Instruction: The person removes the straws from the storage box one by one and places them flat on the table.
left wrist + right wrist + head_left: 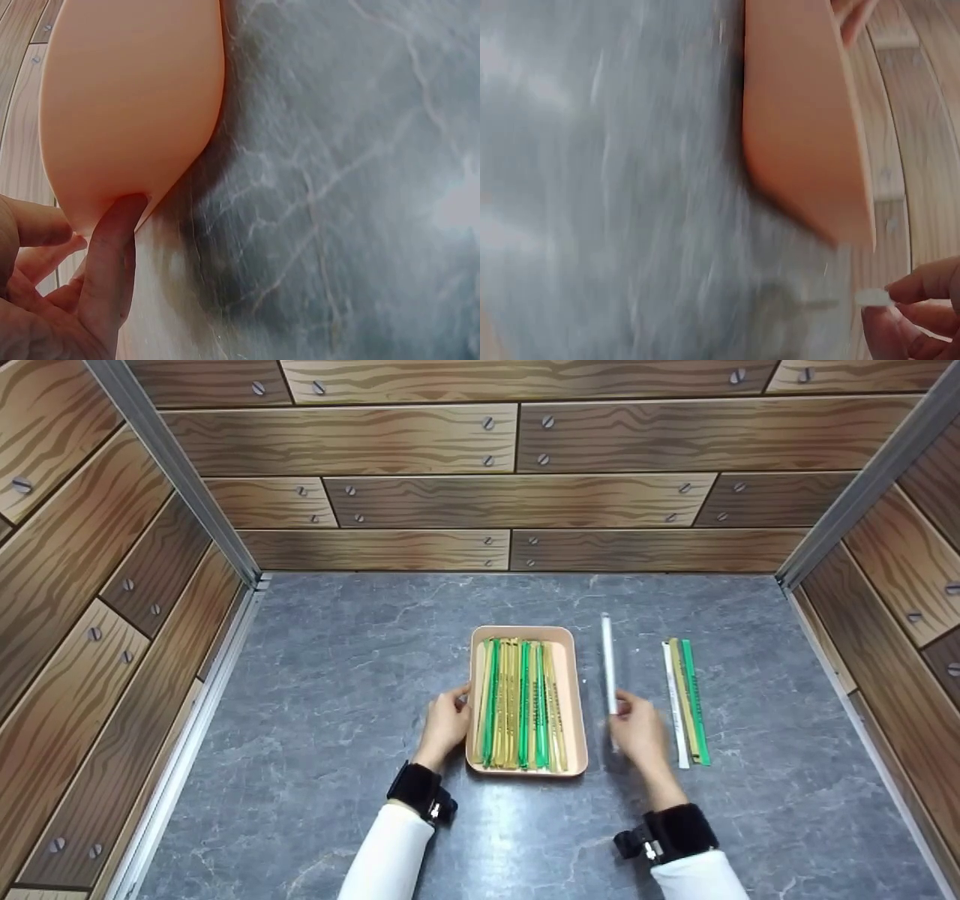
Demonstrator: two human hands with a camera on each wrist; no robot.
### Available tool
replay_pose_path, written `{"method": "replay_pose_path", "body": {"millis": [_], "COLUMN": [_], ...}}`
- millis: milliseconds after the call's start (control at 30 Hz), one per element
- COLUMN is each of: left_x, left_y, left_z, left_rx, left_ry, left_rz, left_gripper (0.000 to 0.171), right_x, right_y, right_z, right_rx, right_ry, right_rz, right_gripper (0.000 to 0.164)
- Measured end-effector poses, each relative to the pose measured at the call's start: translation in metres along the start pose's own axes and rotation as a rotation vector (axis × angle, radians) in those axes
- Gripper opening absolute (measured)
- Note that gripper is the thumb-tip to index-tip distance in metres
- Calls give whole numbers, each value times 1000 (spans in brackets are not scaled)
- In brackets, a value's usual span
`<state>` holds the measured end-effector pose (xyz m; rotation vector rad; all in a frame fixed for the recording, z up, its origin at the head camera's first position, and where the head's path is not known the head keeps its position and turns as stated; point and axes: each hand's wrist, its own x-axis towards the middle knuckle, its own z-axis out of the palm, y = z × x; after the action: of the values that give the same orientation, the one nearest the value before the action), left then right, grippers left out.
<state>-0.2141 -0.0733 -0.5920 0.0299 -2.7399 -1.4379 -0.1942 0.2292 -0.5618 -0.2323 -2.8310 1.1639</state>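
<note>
A peach-coloured tray [579,735] holds several long, thin green and gold stick packets [517,705], lying side by side lengthwise. At its left side my left hand [446,724] grips the wall; the left wrist view shows thumb and fingers [112,255] at the tray's rim and outer wall [135,97]. Right of the tray, my right hand [639,731] pinches a white stick packet [608,652] near its lower end, above the tabletop. The right wrist view shows the packet's end [874,298] between thumb and fingers, partly blurred.
Farther right, a white [675,705], a gold [686,701] and a green stick packet [696,705] lie together on the grey marbled tabletop [360,660]. Wood-patterned panels [420,502] enclose the back and both sides.
</note>
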Motion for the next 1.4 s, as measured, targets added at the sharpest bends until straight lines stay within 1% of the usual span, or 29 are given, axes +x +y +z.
{"method": "replay_pose_path", "body": {"millis": [233,333,433,667,833,933,1033,1100,1167,1267,1367,1400], "left_x": [1,1,0,1,1,1,0,0,0,1,1,1], "left_y": [-1,-1,0,0,-1,-2,-1,-2,-2,-2,-2,-2], "left_z": [1,0,0,0,0,1,0,0,0,0,0,1], "left_rx": [-2,-3,-5,-5,3,-1,-9,-4,-1,-5,-14,-15], "left_ry": [1,-3,-6,-26,-19,-18,-17,-13,-10,-11,-17,-18], "left_rz": [-1,-7,-17,-22,-25,-16,-4,-4,-8,-20,-33,-35], "left_gripper": [39,39,38,41,41,41,40,39,40,41,41,41], "right_x": [6,9,12,19,21,22,22,21,19,14,7,5], "right_y": [34,45,54,67,74,75,74,70,64,51,37,31], "right_z": [-28,-36,-43,-55,-60,-61,-61,-59,-55,-44,-30,-24], "right_rx": [-177,-222,-261,-302,-312,-321,-336,-343,-335,-293,-253,-247], "right_ry": [43,36,12,-41,-70,-75,-61,-33,12,79,110,105], "right_rz": [122,182,224,257,259,250,242,234,207,114,-44,-97], "right_gripper": [49,49,48,50,50,50,49,47,45,41,34,32]}}
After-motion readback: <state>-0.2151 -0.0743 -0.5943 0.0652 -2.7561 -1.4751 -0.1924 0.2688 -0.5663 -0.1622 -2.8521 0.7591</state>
